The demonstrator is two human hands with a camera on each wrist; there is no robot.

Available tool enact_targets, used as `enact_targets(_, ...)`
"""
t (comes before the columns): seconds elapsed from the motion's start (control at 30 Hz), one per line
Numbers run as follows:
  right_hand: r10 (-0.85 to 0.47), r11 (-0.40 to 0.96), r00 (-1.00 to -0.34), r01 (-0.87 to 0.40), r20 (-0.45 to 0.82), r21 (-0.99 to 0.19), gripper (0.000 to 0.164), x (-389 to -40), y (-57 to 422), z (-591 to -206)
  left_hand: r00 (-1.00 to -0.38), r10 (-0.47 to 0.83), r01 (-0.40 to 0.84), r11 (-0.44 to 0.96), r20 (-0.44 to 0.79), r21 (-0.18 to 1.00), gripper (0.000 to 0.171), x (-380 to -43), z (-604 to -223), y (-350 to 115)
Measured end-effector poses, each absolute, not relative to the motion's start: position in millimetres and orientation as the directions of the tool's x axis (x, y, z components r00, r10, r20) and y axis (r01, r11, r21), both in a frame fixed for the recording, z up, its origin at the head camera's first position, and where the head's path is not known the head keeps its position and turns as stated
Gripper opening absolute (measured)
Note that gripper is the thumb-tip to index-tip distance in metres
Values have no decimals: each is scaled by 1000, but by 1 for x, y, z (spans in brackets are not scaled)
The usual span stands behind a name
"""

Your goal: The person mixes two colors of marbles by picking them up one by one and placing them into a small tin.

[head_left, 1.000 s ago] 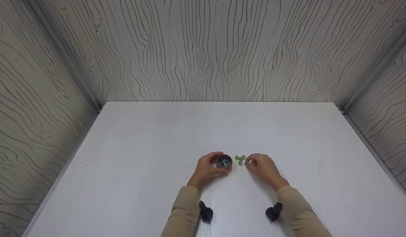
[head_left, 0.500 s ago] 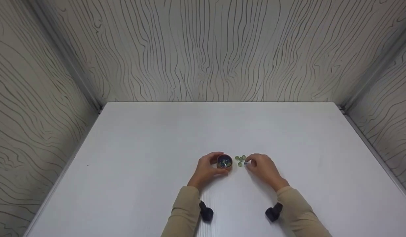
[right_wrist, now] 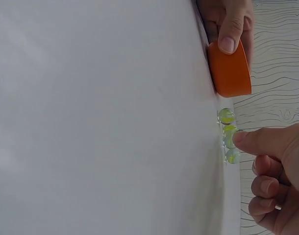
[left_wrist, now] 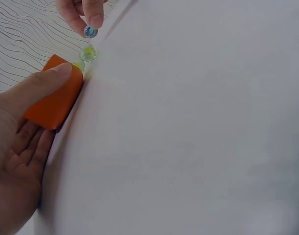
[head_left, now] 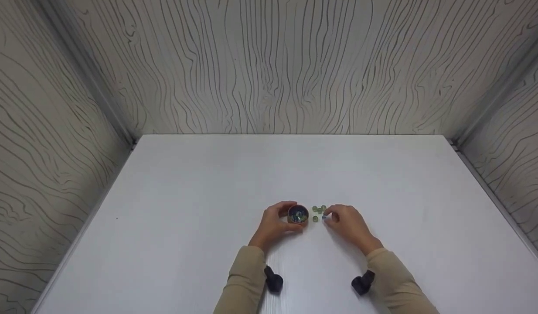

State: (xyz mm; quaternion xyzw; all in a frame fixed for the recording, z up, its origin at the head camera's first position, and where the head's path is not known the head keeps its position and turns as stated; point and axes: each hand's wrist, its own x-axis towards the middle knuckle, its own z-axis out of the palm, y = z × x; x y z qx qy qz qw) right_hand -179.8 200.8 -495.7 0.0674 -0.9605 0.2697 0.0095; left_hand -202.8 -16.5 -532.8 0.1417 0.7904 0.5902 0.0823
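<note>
My left hand [head_left: 270, 224] grips a small orange cup [left_wrist: 55, 104], with the thumb on the near side and fingers around the far side. The cup stands upright on the table, and several dark and coloured marbles show inside it in the head view. Right of it, my right hand [head_left: 349, 223] pinches a blue glass marble [left_wrist: 90, 32] between thumb and forefinger, low over the tabletop. Several clear green-yellow marbles [right_wrist: 226, 116] lie between the cup and that hand. Three sit bunched at the back, while one green marble [head_left: 315, 219] lies apart, nearer to me.
The white table [head_left: 186, 183] reaches back to a wood-grain patterned wall [head_left: 269, 69], with similar walls on both sides. A black wrist camera [head_left: 274, 283] sits on the left sleeve, another black camera [head_left: 362, 282] on the right one.
The nearest green marble has rolled slightly left, away from the bunch and toward the cup. My right hand has shifted a touch left with the blue marble. The left hand holds nearly still.
</note>
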Motion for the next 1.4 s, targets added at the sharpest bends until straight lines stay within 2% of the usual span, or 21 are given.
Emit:
enact_targets(0.4,-181,833,-979,-206,98,-513,8,-176,194,-496,-947,323,90,266,0,960,64,-202,-529,-17)
enact_targets(0.77,-180,836,-978,-207,103,-508,9,-176,190,-491,-947,321,112,286,15,952,62,-203,-531,-16)
enact_targets(1.4,-272,803,-944,-330,188,-496,12,-180,184,-483,-943,328,166,296,63,941,64,-201,-531,-16)
